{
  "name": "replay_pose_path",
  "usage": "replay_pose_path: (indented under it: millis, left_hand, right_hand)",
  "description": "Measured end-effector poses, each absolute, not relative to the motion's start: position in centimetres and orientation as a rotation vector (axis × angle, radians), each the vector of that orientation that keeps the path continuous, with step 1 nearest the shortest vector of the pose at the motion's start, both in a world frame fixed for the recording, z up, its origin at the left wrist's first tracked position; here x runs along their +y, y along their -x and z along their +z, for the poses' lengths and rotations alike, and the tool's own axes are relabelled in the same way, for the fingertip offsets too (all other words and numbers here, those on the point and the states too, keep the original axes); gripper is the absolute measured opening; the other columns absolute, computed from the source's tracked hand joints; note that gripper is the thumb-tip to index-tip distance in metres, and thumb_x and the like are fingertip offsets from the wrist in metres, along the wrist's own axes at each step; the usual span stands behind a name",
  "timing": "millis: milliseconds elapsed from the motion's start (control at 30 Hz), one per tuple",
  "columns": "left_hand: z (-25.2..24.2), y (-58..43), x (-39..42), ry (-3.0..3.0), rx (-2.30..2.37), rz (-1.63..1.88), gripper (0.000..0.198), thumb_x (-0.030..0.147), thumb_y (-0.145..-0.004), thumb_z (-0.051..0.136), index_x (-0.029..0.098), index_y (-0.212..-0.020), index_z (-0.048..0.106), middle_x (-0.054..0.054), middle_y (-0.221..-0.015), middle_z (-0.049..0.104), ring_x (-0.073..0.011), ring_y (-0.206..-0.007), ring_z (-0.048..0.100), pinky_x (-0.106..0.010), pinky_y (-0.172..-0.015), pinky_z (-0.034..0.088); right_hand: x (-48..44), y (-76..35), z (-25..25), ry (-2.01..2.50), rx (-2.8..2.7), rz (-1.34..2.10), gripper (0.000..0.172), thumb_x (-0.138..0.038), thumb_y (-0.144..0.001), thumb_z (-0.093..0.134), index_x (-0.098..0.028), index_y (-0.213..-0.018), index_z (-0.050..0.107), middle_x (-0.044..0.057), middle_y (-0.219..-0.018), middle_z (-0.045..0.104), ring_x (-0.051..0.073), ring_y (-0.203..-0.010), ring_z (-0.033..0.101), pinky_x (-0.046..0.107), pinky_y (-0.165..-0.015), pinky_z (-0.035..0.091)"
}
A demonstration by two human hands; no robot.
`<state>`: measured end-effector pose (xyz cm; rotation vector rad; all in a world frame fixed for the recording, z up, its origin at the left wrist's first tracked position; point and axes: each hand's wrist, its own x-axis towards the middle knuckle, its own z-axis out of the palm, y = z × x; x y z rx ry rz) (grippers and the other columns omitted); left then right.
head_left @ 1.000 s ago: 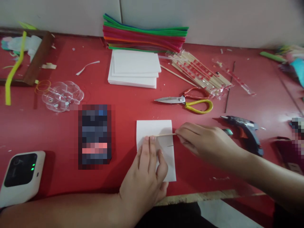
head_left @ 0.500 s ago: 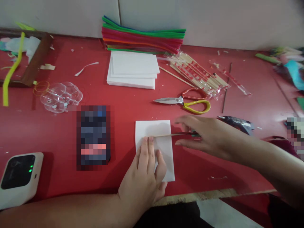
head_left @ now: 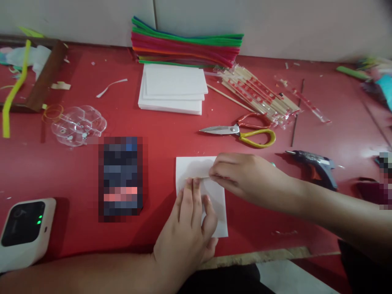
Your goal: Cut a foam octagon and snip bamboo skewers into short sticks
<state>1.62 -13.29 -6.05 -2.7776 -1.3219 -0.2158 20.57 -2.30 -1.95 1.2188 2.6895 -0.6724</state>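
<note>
Near the front edge of the red desk, the left hand lies over a white sheet, its extended index and middle fingers close together and pressing down at the left end of a thin pale stick that lies across the sheet. The right hand, over the sheet's right edge, has its fingers bunched and pinching the stick. To the right lies a glue gun; farther back are open scissors, wrapped chopsticks, stacked white sheets and, by the wall, colourful pipe cleaners.
</note>
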Motion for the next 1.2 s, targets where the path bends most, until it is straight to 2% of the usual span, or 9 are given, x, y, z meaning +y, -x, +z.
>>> replay_pose_path:
  millis: [133,267,367,533,733,1000,1200]
  left_hand:
    - [-6.2,-1.7,-13.5,2.774,-1.323,-0.213,0.065,0.052,-0.083,0.057,0.003,-0.126,0.050,-0.032,-0.137,0.055,-0.0429,-0.126,0.058,-0.047,-0.098,0.051]
    - [-6.1,-1.7,-13.6,2.756,-1.342,-0.226,0.065,0.052,-0.084,0.057,0.003,-0.126,0.050,-0.033,-0.137,0.055,-0.0423,-0.125,0.058,-0.046,-0.098,0.051]
    - [-6.1,-1.7,-13.6,2.755,-1.350,-0.245,0.064,0.050,-0.084,0.056,0.003,-0.126,0.049,-0.033,-0.137,0.054,-0.0429,-0.125,0.058,-0.046,-0.097,0.052]
    - [-6.5,-1.8,-13.7,2.746,-1.352,-0.260,0.065,0.049,-0.085,0.053,0.002,-0.128,0.046,-0.033,-0.138,0.054,-0.0435,-0.126,0.057,-0.047,-0.100,0.050]
    - [-6.3,-2.0,-13.7,2.729,-1.356,-0.234,0.060,0.047,-0.086,0.049,0.002,-0.127,0.049,-0.031,-0.135,0.058,-0.0410,-0.124,0.060,-0.045,-0.100,0.049]
    - [-6.4,-2.1,-13.8,2.717,-1.374,-0.242,0.056,0.044,-0.089,0.045,0.003,-0.127,0.049,-0.029,-0.134,0.060,-0.0397,-0.124,0.061,-0.045,-0.103,0.045]
    - [-6.3,-2.0,-13.8,2.717,-1.378,-0.252,0.056,0.044,-0.088,0.047,0.004,-0.127,0.049,-0.028,-0.134,0.060,-0.0399,-0.124,0.060,-0.044,-0.101,0.048]
  right_hand:
    - [-2.4,-20.7,-1.6,-1.155,2.678,-0.548,0.014,-0.016,-0.092,0.053,-0.020,-0.092,0.067,0.004,-0.091,0.068,0.016,-0.075,0.063,0.026,-0.058,0.034]
    - [-2.8,-21.1,-0.9,-1.161,2.659,-0.334,0.011,-0.014,-0.087,0.053,-0.016,-0.095,0.059,0.005,-0.081,0.065,0.016,-0.063,0.057,0.027,-0.053,0.026]
    - [-2.9,-21.4,-0.7,-1.114,2.679,-0.318,0.016,-0.009,-0.083,0.051,-0.016,-0.096,0.054,0.005,-0.078,0.062,0.015,-0.060,0.053,0.027,-0.052,0.024]
    - [-2.9,-21.3,-1.2,-0.991,2.751,-0.359,0.030,0.000,-0.073,0.048,-0.021,-0.094,0.051,0.001,-0.086,0.059,0.011,-0.053,0.043,0.027,-0.050,0.017]
    - [-3.1,-20.7,-1.4,-0.953,2.903,-0.265,0.021,-0.004,-0.078,0.046,-0.021,-0.089,0.053,0.001,-0.082,0.057,0.012,-0.052,0.036,0.028,-0.050,0.013]
    - [-2.5,-20.7,-2.0,-0.954,2.887,-0.324,0.018,-0.005,-0.077,0.050,-0.021,-0.085,0.053,0.000,-0.079,0.056,0.012,-0.051,0.031,0.029,-0.048,0.011]
    - [-2.7,-20.6,-1.9,-0.975,2.889,-0.321,0.018,-0.006,-0.078,0.049,-0.021,-0.086,0.054,0.000,-0.079,0.057,0.012,-0.050,0.028,0.029,-0.048,0.010]
